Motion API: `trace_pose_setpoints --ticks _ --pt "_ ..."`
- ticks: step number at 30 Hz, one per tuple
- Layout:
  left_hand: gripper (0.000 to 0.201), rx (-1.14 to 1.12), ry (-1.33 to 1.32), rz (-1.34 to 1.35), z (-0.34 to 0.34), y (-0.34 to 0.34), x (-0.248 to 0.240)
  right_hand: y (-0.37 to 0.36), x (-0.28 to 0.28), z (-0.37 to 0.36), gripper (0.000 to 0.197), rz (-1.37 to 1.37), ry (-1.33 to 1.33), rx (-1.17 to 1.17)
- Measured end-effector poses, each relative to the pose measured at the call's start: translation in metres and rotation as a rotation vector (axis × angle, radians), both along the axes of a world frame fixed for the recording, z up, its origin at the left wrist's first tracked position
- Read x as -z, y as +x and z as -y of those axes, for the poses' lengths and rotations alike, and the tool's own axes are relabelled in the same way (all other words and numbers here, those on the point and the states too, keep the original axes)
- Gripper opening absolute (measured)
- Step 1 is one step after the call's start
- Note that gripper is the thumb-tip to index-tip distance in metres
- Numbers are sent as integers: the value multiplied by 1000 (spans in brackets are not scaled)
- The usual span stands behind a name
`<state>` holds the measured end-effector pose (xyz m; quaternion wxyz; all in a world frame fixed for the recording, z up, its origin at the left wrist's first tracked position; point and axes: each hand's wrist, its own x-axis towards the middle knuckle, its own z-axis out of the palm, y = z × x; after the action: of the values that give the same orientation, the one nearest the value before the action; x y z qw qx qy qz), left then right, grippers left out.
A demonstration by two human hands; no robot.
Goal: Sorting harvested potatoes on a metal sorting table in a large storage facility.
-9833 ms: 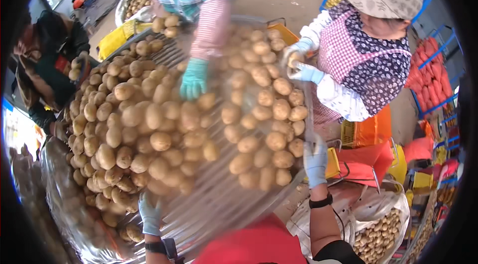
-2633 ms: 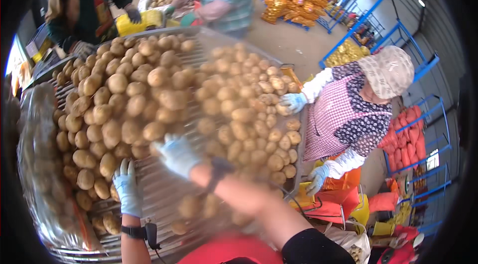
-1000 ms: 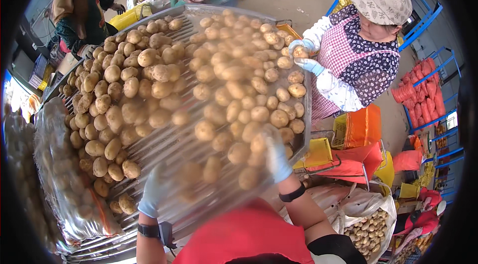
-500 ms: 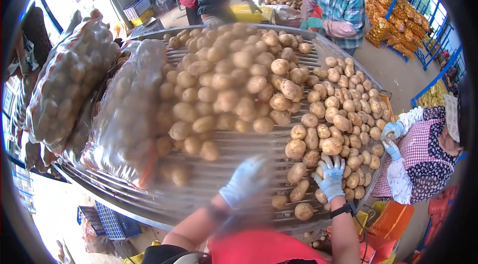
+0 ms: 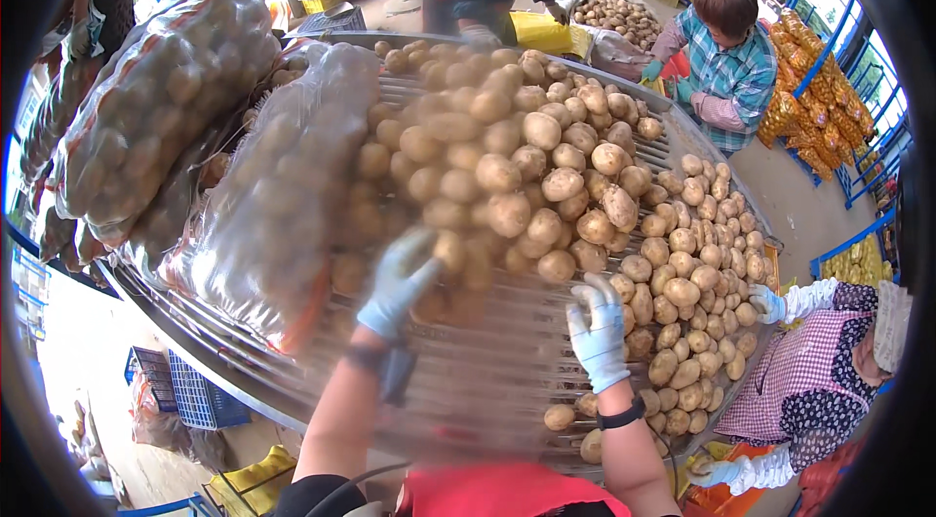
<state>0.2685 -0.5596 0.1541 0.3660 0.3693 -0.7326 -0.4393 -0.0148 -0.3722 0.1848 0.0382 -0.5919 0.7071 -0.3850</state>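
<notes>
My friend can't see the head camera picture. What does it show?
A person's blue-gloved left hand and right hand are close to potatoes spread across a slatted table. A see-through sack of potatoes lies on the left, and other people are around the table.

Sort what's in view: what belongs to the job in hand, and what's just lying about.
In the job:
- left hand, gloved, at the potatoes
- right hand, gloved, beside the potatoes
- slatted table under them

Apparently just lying about:
- blue crate, lower left
- orange mesh sacks, stacked upper right
</notes>
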Motion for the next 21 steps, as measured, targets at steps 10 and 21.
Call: trace_pose_setpoints --ticks 10,21 --pt "47 -541 -540 560 52 -50 -33 16 -13 -80 22 16 71 -5" --pt "45 -274 -413 579 10 -52 -18 45 8 -99 21 348 155 -6"
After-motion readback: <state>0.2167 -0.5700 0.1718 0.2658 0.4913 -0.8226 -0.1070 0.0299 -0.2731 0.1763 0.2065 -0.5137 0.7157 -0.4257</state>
